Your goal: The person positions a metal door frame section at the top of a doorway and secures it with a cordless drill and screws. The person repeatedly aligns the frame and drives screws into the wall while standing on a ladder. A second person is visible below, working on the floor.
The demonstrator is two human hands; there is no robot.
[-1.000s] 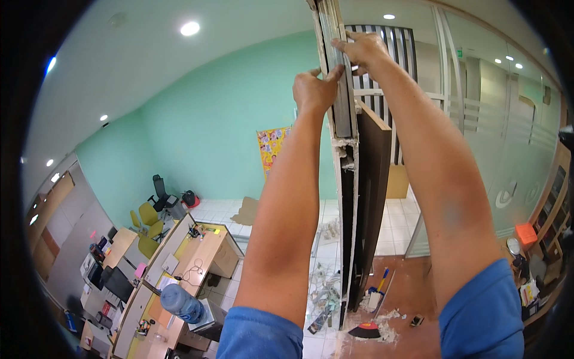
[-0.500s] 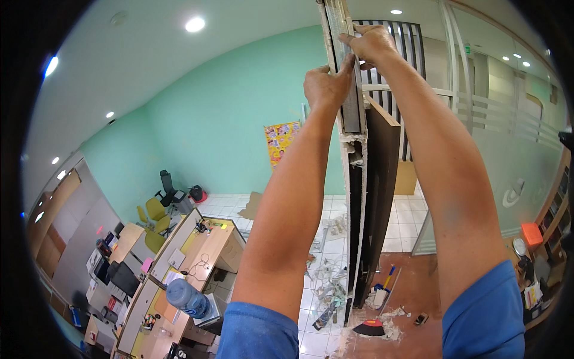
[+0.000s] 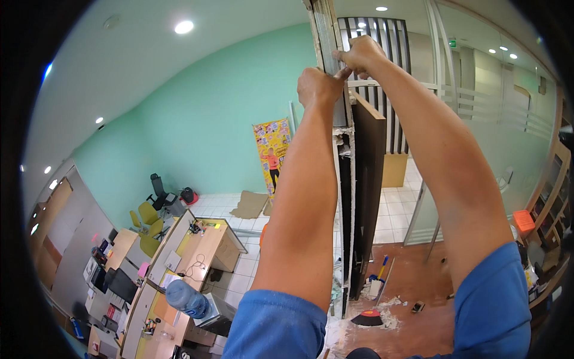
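Observation:
At the top centre stands the exposed end of a torn-open partition wall (image 3: 342,140), its edges ragged and white. A long grey metal channel (image 3: 324,36) runs upright in its upper part. My left hand (image 3: 320,87) is closed on the channel's left side, thumb laid across toward the right. Slightly higher, my right hand (image 3: 363,55) grips the channel's right edge, with the thumb in front and the fingers bent. Some fingertips of both hands are hidden behind the edge. Below the hands, the wall's dark hollow shows beside a dark brown door panel (image 3: 368,179).
A broom head (image 3: 367,318) and white debris (image 3: 391,314) lie on the brown floor below. At the lower left, a blue water bottle (image 3: 186,298) tops a dispenser beside desks (image 3: 206,251). Glass partitions (image 3: 478,155) stand at right, and a yellow poster (image 3: 272,149) hangs on the green wall.
My right hand has slid a little lower along the channel, closer to my left hand. The view has shifted, so my left forearm now covers more of the floor debris.

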